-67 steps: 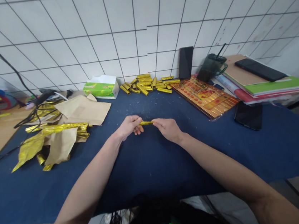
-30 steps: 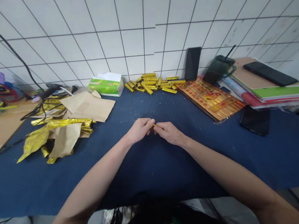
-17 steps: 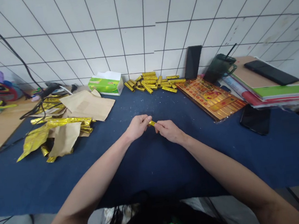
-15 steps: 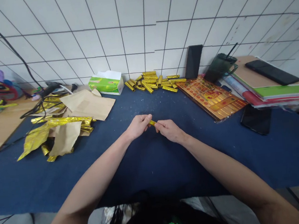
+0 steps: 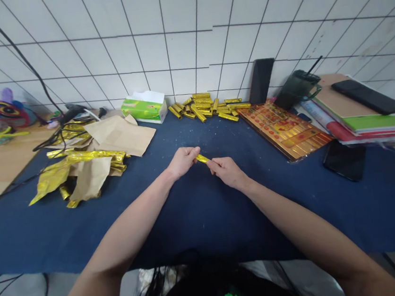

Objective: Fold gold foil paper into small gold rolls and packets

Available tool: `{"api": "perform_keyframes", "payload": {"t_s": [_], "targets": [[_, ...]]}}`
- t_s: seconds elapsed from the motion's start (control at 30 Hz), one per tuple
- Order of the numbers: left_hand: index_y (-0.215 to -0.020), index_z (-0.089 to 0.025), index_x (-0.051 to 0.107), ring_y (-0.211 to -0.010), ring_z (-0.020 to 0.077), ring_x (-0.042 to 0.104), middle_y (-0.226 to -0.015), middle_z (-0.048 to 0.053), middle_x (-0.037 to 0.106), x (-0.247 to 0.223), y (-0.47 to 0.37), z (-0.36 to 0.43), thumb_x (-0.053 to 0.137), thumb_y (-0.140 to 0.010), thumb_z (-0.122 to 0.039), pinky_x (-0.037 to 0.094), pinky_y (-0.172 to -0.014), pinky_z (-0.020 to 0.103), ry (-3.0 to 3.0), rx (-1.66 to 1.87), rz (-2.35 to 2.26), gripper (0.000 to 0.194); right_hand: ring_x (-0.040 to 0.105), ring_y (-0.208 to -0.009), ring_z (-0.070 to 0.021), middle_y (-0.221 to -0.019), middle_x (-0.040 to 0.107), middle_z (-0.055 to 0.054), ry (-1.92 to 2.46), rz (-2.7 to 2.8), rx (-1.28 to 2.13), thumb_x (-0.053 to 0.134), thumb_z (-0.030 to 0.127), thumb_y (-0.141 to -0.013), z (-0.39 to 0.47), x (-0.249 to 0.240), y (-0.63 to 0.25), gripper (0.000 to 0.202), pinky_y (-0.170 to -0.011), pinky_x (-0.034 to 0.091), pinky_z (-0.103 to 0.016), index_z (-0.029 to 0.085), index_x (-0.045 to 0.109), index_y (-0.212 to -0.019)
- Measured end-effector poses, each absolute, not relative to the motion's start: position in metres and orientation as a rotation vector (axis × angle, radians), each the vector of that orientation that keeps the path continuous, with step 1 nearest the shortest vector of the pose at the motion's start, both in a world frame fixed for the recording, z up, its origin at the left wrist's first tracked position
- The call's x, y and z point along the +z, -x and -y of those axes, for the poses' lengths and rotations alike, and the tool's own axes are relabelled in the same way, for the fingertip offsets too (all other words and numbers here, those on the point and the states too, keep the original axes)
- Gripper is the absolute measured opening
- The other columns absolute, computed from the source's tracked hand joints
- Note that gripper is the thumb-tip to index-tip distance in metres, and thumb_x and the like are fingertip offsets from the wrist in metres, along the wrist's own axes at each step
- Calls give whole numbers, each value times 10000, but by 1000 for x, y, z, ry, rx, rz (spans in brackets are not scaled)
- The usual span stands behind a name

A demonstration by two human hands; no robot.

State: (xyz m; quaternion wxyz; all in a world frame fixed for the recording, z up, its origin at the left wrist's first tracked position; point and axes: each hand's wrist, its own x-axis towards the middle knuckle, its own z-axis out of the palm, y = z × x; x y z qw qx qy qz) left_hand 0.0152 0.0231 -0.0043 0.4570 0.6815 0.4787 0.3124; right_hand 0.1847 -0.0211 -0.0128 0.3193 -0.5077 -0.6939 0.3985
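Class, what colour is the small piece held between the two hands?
The small piece is shiny yellow-gold, best seen in the head view.

Between my left hand (image 5: pixel 184 161) and right hand (image 5: pixel 227 170) I hold a gold piece (image 5: pixel 203 158) with a shiny, foil-like finish. The worktop (image 5: pixel 206 227) has a matt blue cloth surface. Along its far edge the gold tubes (image 5: pixel 199 114) gleam like foil, beside a glossy green pack (image 5: pixel 141 110). Toward the left edge, dull brown paper (image 5: pixel 121 134) lies over crumpled shiny gold foil (image 5: pixel 52 179); toward the right edge a black phone (image 5: pixel 345 159) looks smooth and glossy.
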Motion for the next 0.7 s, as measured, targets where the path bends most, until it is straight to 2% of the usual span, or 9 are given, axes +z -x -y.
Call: {"api": "perform_keyframes", "payload": {"t_s": [0.3, 0.47, 0.7], "targets": [[-511, -163, 415, -355, 44, 237, -384, -61, 329, -8, -7, -32, 413, -770, -590, 161, -393, 205, -1579, 817, -1194, 500, 282, -403, -62, -426, 322, 67, 1316, 1793, 1096, 394, 450, -848, 21, -16, -186, 432, -449, 230, -226, 172, 464, -525], [-516, -173, 401, -321, 39, 235, -359, -70, 311, -6, -19, -24, 429, -737, -655, 157, -363, 207, -1292, 929, -1019, 531, 276, -400, -62, -445, 326, 65, 1216, 1624, 1182, 397, 482, -843, 22, -19, -183, 426, -420, 205, -227, 176, 458, -554], [-438, -177, 319, -295, 9, 197, -331, -82, 262, -5, -48, 3, 530, -657, -668, 114, -353, 207, -1127, 795, -880, 577, 237, -389, -52, -451, 308, 65, 1066, 1405, 1402, 450, 558, -786, 27, -17, -174, 455, -393, 155, -231, 183, 422, -529]]}}
